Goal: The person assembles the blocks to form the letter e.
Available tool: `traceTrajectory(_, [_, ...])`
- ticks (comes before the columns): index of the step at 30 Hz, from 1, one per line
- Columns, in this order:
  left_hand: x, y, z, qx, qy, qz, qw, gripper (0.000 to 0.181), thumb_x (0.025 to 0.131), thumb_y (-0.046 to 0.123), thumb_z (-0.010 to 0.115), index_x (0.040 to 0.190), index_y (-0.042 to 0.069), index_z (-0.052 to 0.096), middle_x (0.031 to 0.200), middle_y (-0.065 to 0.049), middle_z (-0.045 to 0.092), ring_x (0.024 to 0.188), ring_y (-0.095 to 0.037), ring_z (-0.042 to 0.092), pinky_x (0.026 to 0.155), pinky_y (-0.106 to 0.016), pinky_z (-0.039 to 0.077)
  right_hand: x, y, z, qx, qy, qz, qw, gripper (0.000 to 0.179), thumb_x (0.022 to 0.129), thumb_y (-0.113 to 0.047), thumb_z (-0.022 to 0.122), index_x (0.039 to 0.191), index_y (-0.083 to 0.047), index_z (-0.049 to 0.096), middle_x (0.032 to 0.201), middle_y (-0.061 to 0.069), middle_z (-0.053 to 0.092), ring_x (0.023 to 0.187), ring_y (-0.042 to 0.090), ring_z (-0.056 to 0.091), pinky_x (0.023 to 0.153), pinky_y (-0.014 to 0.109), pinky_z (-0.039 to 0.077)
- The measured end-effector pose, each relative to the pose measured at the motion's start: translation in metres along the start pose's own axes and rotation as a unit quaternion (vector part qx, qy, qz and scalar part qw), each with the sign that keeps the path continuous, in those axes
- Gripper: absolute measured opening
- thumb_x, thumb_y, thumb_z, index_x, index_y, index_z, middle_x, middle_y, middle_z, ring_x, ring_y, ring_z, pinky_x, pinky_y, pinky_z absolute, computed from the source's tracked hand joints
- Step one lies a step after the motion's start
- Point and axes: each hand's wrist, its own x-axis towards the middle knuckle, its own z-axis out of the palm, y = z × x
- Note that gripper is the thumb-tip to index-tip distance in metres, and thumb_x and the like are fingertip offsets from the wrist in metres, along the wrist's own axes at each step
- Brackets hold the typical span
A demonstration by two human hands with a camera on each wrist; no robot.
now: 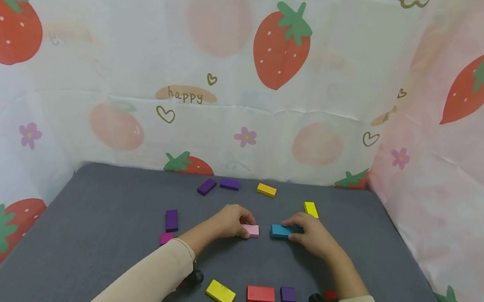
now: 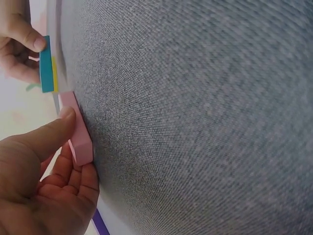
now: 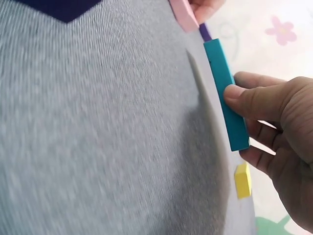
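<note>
Pink block [image 1: 252, 231] pinched by left hand [image 1: 233, 220]; right hand [image 1: 311, 233] grips blue block [image 1: 279, 231] beside it, orange block [image 1: 266, 190] behind it, red block [image 1: 261, 295] in front.

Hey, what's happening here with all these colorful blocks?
A person is handling two blocks at a gray surface. The left hand pinches a pink block, while the right hand grips a longer blue block. The two blocks are near each other, with a gap between them. Closer to the person lie a yellow block, a red block and a small purple block. An orange-yellow block lies near the far edge.
</note>
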Motion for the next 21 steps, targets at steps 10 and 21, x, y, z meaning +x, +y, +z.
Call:
traceTrajectory(10, [0.000, 0.001, -0.001, -0.002, -0.003, -0.004, 1.0000, 0.025, 0.088, 0.015, 0.082, 0.113, 0.016, 0.077, 0.106, 0.002, 0.071, 0.095, -0.015, 0.059, 0.096, -0.040, 0.051, 0.011, -0.008, 0.011, 0.010, -0.013, 0.013, 0.9998, 0.028, 0.093, -0.007, 0.074, 0.119, -0.015, 0.075, 0.124, 0.005, 0.068, 0.123, 0.030, 0.059, 0.107, 0.054, 0.045])
traceTrajectory(21, [0.000, 0.002, -0.001, -0.009, -0.005, -0.014, 0.9998, 0.024, 0.089, 0.015, 0.081, 0.112, 0.017, 0.077, 0.107, 0.002, 0.071, 0.095, -0.015, 0.059, 0.095, -0.040, 0.051, 0.020, -0.011, 0.023, 0.013, -0.017, 0.020, 0.9996, 0.027, 0.093, -0.008, 0.075, 0.118, -0.018, 0.076, 0.123, 0.002, 0.069, 0.121, 0.028, 0.058, 0.107, 0.053, 0.044])
